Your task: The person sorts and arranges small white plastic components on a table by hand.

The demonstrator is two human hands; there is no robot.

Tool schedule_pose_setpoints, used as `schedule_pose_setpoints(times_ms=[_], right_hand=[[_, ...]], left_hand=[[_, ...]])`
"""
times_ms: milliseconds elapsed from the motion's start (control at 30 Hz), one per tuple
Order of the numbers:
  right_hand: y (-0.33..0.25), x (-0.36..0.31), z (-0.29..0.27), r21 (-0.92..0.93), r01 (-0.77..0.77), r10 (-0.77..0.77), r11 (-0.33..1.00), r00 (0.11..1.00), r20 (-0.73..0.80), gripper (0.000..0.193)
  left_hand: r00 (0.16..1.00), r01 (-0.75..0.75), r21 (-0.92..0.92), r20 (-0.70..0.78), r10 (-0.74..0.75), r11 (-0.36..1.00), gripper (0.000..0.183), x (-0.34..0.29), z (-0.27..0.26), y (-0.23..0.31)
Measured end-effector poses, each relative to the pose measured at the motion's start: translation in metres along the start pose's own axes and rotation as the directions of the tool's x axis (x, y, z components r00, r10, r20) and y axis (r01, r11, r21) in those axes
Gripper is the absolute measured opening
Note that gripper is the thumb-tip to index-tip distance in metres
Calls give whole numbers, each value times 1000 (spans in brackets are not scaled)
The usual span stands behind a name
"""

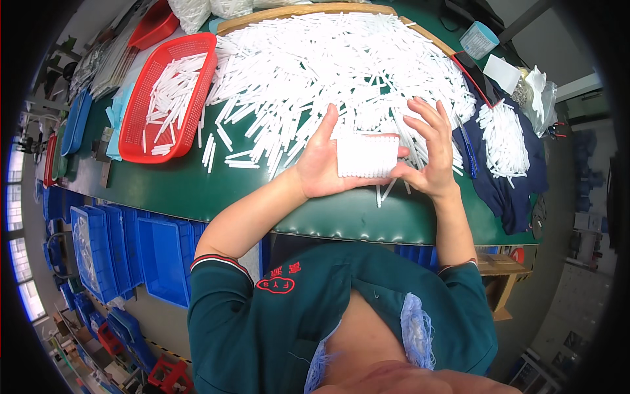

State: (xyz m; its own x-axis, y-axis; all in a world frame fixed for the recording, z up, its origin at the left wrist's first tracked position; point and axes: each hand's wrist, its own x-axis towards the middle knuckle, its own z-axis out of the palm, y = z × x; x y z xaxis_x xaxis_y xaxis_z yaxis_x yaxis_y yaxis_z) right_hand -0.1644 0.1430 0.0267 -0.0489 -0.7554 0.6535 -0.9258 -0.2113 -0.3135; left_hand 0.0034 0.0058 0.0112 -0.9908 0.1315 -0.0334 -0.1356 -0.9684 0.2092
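Note:
A neat row of short white plastic sticks (367, 156), laid side by side, rests across the palm and fingers of my left hand (316, 167). The thumb of that hand points up, clear of the row. My right hand (432, 154) is at the row's right end, fingers spread and curved, with the thumb tip close to the last sticks; whether it touches them I cannot tell. Just beyond both hands lies a big loose heap of the same white sticks (295, 72). A few stray sticks (209, 153) lie on the green table (184, 187).
A red perforated basket (205, 98) with more sticks stands at the left. On the right, a dark blue cloth (525, 164) bears another stick pile (504, 144), with a blue pen (470, 154) beside it. A wooden rail (289, 12) edges the heap. Blue bins (164, 256) stand below.

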Motion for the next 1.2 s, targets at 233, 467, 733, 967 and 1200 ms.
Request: schedule_pose_setpoints(times_ms=[233, 467, 733, 967, 1200], right_hand=[[3, 1, -1, 8, 19, -19, 1000, 1000, -1, 70], [0, 3, -1, -10, 12, -11, 1000, 999, 52, 75], [-7, 7, 0, 29, -10, 5, 1000, 982, 187, 81], [-6, 6, 1, 27, -14, 9, 1000, 981, 195, 79], [-8, 6, 1, 47, 2, -11, 999, 980, 199, 87]], left_hand=[[1000, -4, -7, -5, 4, 1000, 105, 0, -2, 2], [1000, -20, -30, -1, 20, 999, 105, -1, 0, 2], [999, -35, -36, 6, 35, 999, 103, -1, -2, 2], [999, -44, -32, 5, 45, 999, 104, 0, -3, 2], [999, -36, -7, -11, 36, 999, 101, 0, -4, 1]])
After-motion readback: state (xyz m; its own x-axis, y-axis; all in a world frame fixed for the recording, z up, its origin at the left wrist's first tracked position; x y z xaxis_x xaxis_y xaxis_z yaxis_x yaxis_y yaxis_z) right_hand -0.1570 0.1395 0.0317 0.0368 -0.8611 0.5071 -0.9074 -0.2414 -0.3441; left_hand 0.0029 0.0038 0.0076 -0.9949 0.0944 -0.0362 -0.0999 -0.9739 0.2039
